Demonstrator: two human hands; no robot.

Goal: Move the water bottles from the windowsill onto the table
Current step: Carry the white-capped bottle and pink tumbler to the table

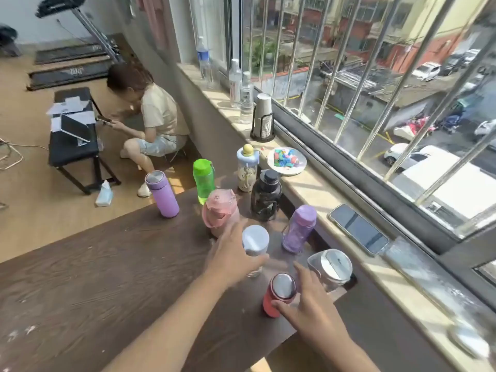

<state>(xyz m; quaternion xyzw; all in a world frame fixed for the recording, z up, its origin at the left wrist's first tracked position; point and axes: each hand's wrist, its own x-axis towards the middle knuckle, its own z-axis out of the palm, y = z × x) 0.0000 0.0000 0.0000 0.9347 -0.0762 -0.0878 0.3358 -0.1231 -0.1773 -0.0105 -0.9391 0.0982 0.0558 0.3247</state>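
On the dark wooden tabletop (107,277), the small red bottle with a silver cap (279,295) stands upright, cap up, near the edge facing the stone windowsill (335,205). The right hand (314,310) wraps its fingers (281,307) around it. The left hand (230,253) curls loosely on the upright clear bottle with a white lid (255,248). Bare tabletop lies leftward; other bottles crowd behind.

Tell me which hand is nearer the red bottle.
Right. The right hand touches the red bottle from its right side; the left hand is up-left, on the white-lidded bottle.
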